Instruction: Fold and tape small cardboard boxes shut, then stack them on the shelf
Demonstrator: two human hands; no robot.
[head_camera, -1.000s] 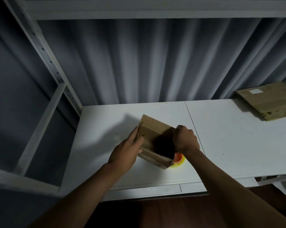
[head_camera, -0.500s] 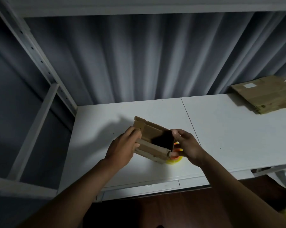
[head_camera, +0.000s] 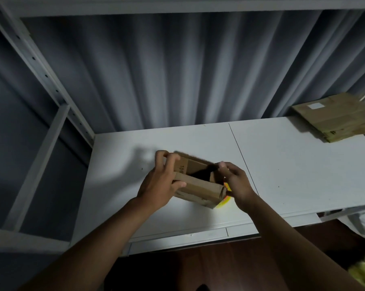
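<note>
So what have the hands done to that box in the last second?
The right hand came off the box's top and now holds its right end. The cardboard box now shows its dark open inside. The left hand kept its grip; tape roll and flat stack stayed put.

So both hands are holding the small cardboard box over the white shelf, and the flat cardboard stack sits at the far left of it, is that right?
Not quite: the head view shows the flat cardboard stack at the shelf's far right. The rest holds: the left hand and right hand hold the small cardboard box.
</note>
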